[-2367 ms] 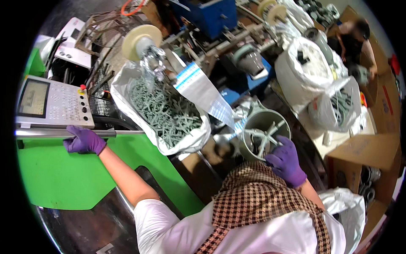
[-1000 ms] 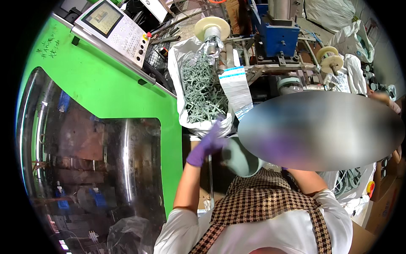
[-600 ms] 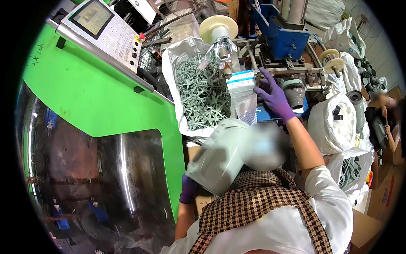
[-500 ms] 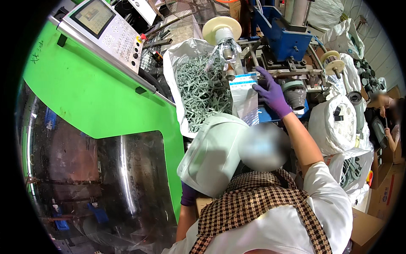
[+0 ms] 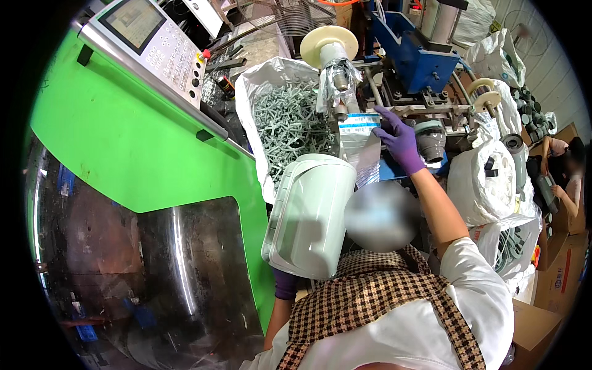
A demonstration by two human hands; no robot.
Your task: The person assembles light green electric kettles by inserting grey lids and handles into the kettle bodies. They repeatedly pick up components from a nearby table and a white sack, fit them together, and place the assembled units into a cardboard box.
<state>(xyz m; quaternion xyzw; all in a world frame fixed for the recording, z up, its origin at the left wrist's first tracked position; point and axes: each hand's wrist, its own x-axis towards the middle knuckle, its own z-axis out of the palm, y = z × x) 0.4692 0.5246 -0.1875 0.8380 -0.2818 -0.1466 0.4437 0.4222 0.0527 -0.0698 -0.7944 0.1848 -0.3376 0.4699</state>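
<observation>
A pale grey-green plastic bin (image 5: pixel 314 216) lies tilted in front of my checked apron, its rim toward the left. My left hand (image 5: pixel 285 285), in a purple glove, supports it from beneath at the lower left; the bin hides its fingers. A silver strip with blue bands (image 5: pixel 360 145) hangs beyond the bin, below a film roll (image 5: pixel 328 47). My right hand (image 5: pixel 401 147), also gloved in purple, reaches to the strip's right edge. Its thumb and index finger are apart, with their tips at that edge. A blurred round patch hides what lies right of the bin.
A white sack (image 5: pixel 266 166) of grey-green plastic scraps stands left of the strip. Blue press machinery (image 5: pixel 414 58) and a dark grey round fixture (image 5: pixel 430 140) lie beyond my right hand. A green machine (image 5: pixel 142 154) fills the left. Far right, another person handles a part near cardboard boxes (image 5: pixel 558 271).
The bin has turned more upright and shifted slightly left, with my left hand still under it. My right hand stays at the strip's edge. The whole view has shifted a little.
</observation>
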